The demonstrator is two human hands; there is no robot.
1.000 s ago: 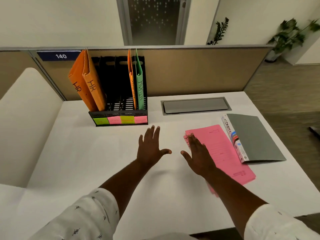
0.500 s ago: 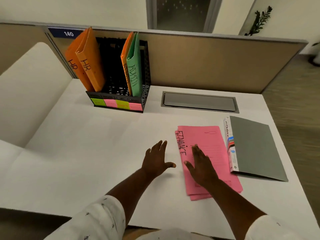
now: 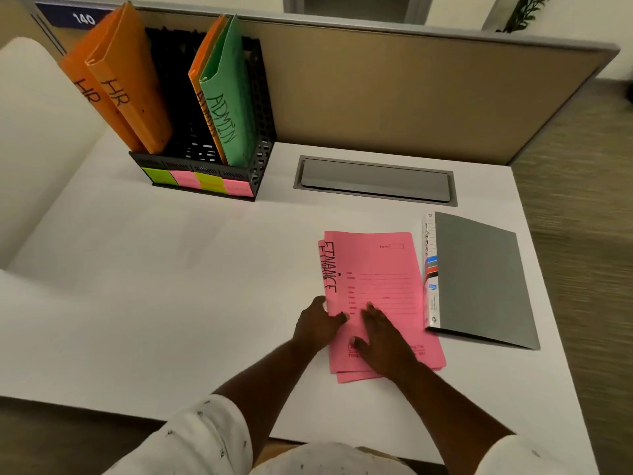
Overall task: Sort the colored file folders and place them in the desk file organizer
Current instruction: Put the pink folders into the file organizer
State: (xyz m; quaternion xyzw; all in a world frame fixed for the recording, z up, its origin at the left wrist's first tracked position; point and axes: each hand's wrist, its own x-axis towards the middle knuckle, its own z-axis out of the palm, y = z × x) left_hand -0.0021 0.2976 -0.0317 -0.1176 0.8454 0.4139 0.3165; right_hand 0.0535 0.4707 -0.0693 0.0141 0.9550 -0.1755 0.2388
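Now left hand (image 3: 317,323) has slid right & pinches near-left edge of pink FINANCE folders (image 3: 380,269); right hand (image 3: 383,337) still pressed flat on top, fingers straight.

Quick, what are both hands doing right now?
Left hand: grips the left edge of the pink folders.
Right hand: open, resting flat on the pink folders.

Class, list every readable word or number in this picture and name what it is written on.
"140": blue sign
"HR": two left orange folders
"ADMIN": green folder
"FINANCE": top pink folder
Too blurred: its printed form, organizer's sticky labels, grey folder's spine
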